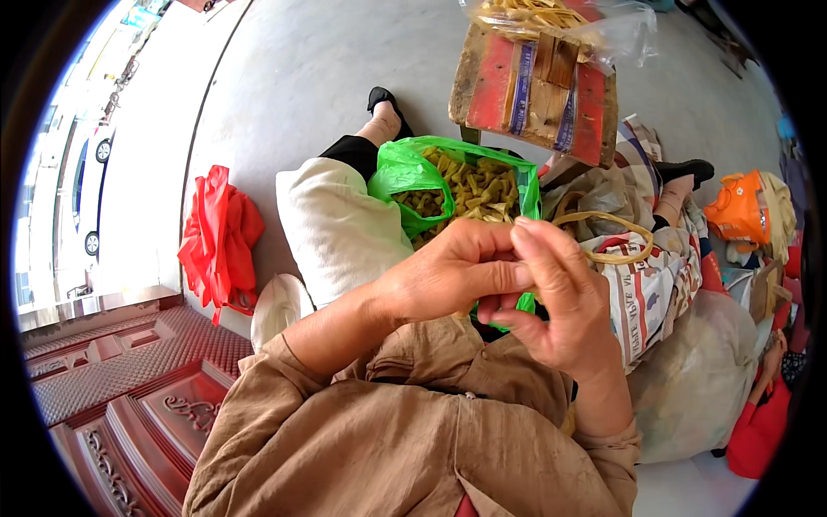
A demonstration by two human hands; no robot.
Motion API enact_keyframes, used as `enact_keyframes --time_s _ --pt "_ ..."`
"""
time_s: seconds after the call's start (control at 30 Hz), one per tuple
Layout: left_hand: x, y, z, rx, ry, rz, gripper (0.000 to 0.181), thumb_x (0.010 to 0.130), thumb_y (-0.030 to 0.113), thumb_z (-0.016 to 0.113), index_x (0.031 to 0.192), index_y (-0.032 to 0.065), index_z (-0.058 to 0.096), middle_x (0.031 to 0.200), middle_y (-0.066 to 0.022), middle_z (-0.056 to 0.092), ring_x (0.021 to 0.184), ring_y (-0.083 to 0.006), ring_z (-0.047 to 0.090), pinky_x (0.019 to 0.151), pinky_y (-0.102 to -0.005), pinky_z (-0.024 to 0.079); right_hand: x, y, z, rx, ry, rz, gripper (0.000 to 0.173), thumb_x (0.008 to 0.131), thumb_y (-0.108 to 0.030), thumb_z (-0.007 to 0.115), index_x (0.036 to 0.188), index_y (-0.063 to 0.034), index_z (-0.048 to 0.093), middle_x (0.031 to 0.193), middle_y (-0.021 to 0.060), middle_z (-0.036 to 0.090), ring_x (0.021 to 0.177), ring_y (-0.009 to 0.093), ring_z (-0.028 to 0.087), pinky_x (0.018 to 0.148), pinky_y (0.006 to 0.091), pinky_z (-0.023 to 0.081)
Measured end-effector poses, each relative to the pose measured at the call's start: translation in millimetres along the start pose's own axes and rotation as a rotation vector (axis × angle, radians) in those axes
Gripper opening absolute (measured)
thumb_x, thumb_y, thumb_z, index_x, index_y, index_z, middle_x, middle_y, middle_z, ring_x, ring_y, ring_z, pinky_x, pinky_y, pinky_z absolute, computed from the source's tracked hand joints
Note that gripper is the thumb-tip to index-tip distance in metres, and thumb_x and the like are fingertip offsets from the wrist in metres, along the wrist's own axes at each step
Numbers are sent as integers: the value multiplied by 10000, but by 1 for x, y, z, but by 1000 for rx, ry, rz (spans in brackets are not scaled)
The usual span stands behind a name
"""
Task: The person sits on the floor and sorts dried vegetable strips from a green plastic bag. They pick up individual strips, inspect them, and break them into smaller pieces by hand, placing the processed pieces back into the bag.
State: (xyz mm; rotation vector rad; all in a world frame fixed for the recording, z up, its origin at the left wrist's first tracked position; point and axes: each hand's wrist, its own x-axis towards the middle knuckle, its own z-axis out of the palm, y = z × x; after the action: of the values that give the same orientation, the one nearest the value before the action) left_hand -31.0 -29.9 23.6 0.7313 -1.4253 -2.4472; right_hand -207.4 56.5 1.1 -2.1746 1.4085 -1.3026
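My left hand (462, 268) and my right hand (562, 284) meet in front of my chest, fingertips touching. Both have curled fingers and seem to pinch something small between them, which the fingers hide. A yellowish braided strand (610, 258) forms a loop just beyond my right hand, lying over printed bags; whether it reaches my fingers cannot be told. Past my hands, between my legs, an open green plastic bag (404, 165) holds many small olive-yellow knotted pieces (481, 184).
A worn wooden stool (484, 84) ahead carries a clear bag of yellowish strips (530, 16). A red bag (219, 239) lies left, near a carved red door (148, 400). At right are printed bags (639, 304), a large translucent sack (691, 381), an orange bag (736, 210) and another person in red (762, 420).
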Motion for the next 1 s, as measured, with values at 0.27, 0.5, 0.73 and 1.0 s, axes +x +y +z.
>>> enact_keyframes --time_s 0.27,0.5,0.73,1.0 --pt "-11 -6 -44 346 -136 -226 254 1027 256 611 1001 13 680 713 32 559 641 -43 544 564 -221 453 -12 31 -33 -550 -174 -193 589 716 -31 679 1304 -34 646 725 26 438 574 162 507 487 322 439" --pt "-40 0 -43 58 -119 -246 231 958 197 712 1011 -28 715 850 -40 678 725 -96 613 678 -247 510 -14 57 -40 -524 -9 -168 484 794 -41 690 1276 -25 648 686 38 437 565 199 515 491 352 438" --pt "-9 7 -31 -295 -377 350 218 820 155 819 901 -39 764 1448 -354 471 1408 -468 410 1140 -514 355 -26 20 15 912 -173 548 387 1054 -326 555 1259 -3 613 866 54 673 683 110 594 593 241 448" --pt "6 -2 -9 1546 88 869 259 604 169 704 861 138 696 1144 -39 609 1040 -231 620 873 -390 542 -16 24 -26 1254 -459 923 408 1052 -418 538 1148 -28 609 783 -7 584 645 48 523 547 199 379"
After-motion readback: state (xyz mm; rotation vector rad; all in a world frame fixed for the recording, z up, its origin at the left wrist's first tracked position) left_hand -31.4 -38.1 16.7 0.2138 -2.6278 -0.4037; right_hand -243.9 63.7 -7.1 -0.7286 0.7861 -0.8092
